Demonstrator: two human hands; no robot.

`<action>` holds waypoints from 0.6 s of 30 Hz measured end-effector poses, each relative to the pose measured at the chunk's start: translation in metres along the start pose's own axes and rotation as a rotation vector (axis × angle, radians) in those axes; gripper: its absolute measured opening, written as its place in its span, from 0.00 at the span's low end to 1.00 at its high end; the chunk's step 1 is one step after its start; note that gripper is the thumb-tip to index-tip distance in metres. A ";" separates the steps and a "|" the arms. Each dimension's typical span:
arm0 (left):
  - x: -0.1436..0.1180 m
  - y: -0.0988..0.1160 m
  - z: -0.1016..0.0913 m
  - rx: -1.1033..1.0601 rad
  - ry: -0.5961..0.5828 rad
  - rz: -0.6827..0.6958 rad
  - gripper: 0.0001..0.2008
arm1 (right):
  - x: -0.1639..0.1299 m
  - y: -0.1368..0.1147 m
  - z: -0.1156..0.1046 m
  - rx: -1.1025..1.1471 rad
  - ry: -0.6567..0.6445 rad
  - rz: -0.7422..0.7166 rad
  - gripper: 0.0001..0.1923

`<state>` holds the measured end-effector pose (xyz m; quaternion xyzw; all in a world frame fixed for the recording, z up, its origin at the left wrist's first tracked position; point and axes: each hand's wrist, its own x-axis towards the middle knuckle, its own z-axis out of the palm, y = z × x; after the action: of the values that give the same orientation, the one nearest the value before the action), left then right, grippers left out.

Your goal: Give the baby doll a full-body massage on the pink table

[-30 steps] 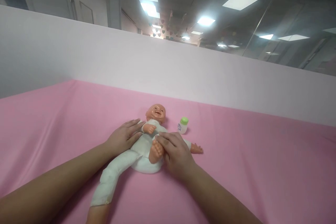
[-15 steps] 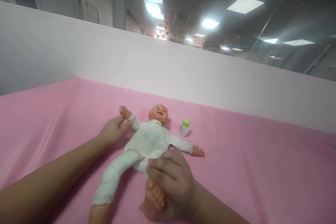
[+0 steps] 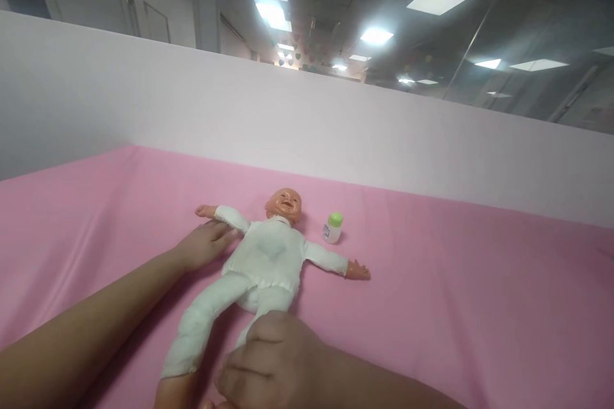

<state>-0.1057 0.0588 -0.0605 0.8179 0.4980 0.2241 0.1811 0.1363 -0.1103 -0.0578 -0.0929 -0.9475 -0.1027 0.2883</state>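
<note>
On the pink sheet lies a baby doll (image 3: 271, 254) on its back, with a plastic head and white cloth body, arms spread. My right hand (image 3: 275, 361) is wrapped round the doll's lower leg on the right, near its foot; a bit of the foot shows at the bottom edge. My left hand (image 3: 204, 246) rests flat on the sheet with its fingers stretched, beside the doll's raised arm (image 3: 230, 217), which partly covers the fingertips. To the right of the doll's head stands a small bottle (image 3: 332, 230) with a green cap.
The pink sheet (image 3: 422, 294) covers the surface and has some creases. A white wall panel (image 3: 307, 121) rises along the far side. Beyond it are glass, a door (image 3: 163, 9) and ceiling lights.
My right hand has lowered the doll's leg toward the bottom of the view. The doll's arm by my left hand has dropped outward and lies flatter. The view has shifted slightly.
</note>
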 end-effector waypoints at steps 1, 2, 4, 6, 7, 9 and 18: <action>-0.003 0.008 -0.002 -0.054 0.007 0.006 0.31 | 0.002 0.002 -0.007 0.010 0.069 0.033 0.11; -0.005 0.016 -0.003 -0.096 0.023 -0.001 0.31 | 0.004 0.004 -0.014 0.015 0.142 0.067 0.13; -0.012 0.033 -0.005 -0.124 0.074 -0.015 0.30 | 0.006 0.009 -0.028 -0.001 0.262 0.132 0.18; -0.018 0.046 -0.004 -0.095 0.162 0.004 0.28 | 0.005 0.017 -0.038 -0.051 0.322 0.191 0.23; -0.020 0.051 -0.002 -0.068 0.208 0.023 0.28 | 0.003 0.021 -0.040 -0.083 0.327 0.231 0.24; -0.023 0.058 0.003 -0.006 0.266 0.068 0.27 | -0.003 0.030 -0.040 -0.137 0.297 0.329 0.25; -0.013 0.058 0.020 0.169 0.117 0.239 0.27 | -0.014 0.051 -0.023 -0.112 0.135 0.600 0.29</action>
<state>-0.0577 0.0207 -0.0491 0.8694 0.4236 0.2485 0.0546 0.1720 -0.0689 -0.0401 -0.3771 -0.8494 -0.0711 0.3622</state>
